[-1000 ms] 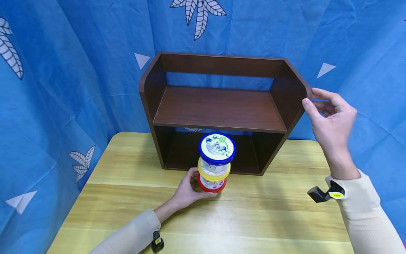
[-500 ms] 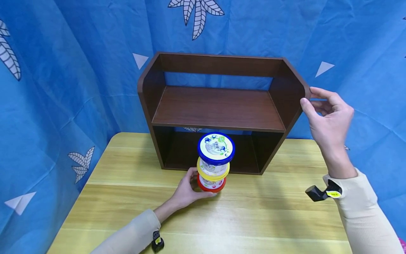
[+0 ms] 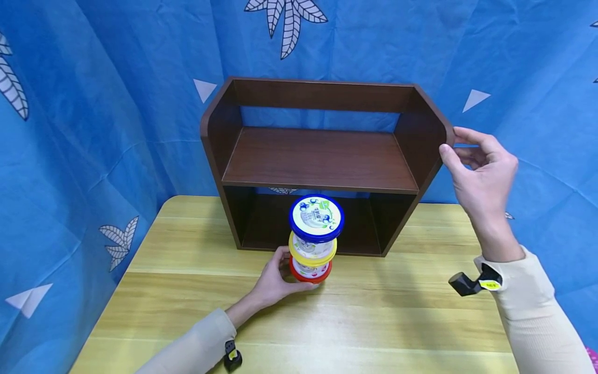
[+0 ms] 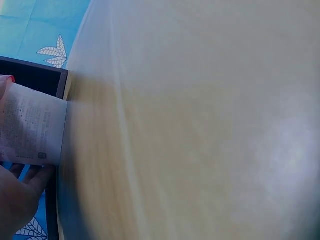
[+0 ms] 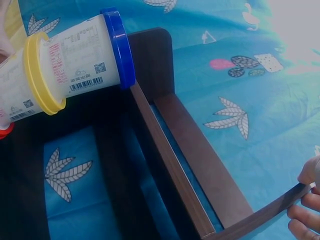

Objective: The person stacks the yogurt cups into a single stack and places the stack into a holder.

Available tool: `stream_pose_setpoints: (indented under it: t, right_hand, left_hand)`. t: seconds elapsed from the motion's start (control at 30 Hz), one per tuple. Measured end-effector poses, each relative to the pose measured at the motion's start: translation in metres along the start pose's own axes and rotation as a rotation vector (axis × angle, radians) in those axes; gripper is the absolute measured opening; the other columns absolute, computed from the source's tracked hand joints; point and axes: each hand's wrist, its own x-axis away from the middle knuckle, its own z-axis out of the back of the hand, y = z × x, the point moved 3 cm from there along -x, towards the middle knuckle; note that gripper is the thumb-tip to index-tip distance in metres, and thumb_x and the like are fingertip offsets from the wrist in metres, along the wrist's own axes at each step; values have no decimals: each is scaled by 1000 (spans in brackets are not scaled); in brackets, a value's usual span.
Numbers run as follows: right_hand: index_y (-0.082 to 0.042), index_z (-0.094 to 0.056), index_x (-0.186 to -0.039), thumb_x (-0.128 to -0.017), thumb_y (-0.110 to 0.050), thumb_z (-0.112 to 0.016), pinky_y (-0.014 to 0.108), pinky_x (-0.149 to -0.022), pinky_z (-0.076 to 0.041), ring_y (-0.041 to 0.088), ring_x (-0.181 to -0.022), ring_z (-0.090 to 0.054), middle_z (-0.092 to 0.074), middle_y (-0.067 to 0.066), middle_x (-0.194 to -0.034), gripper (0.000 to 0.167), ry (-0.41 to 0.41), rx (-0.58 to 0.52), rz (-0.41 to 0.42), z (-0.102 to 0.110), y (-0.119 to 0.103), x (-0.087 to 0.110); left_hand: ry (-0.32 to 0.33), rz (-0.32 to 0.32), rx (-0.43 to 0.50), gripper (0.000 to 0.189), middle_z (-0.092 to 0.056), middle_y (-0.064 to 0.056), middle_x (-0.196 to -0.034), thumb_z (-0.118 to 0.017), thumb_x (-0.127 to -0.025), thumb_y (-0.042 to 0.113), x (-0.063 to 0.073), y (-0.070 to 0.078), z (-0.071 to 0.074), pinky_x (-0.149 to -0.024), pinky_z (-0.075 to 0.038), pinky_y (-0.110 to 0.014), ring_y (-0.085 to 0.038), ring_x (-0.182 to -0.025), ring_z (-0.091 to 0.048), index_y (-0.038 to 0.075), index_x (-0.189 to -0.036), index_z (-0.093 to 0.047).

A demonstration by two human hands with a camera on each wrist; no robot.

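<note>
Three lidded tubs stand stacked: a blue-lidded tub (image 3: 316, 218) on top, a yellow-lidded tub (image 3: 312, 249) in the middle and a red-lidded tub (image 3: 310, 271) at the bottom. My left hand (image 3: 275, 280) grips the bottom tub from the left, thumb in front and fingers behind. Its printed white side shows in the left wrist view. A dark brown two-tier shelf (image 3: 322, 158) stands right behind the stack. At the shelf's upper right, my right hand (image 3: 486, 171) pinches the side panel's front edge between thumb and fingers. The tubs partly hide the lower compartment.
The shelf stands on a light wooden table (image 3: 374, 322), near its back edge. A blue curtain (image 3: 117, 104) with leaf prints hangs behind and to the left. Table surface extends in front and on both sides of the shelf.
The whole head view has shifted slightly, so the scene sits a little further left. Both hands keep their holds, and the stack stays in place before the shelf.
</note>
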Motion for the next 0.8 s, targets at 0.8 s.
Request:
stream_pose_setpoints:
  t: [0.8]
  right_hand:
    - [-7, -79, -121, -90, -10, -80, 10, -80, -55, -6, -82, -72, -75, -19, -105, 31, -5, -19, 15, -1, 9, -3]
  left_hand:
    - [18, -48, 2, 79, -62, -5, -138, -95, -79, 24, -1, -2, -4, -114, -54, -48, -26, -130, -62, 17, -142, -47]
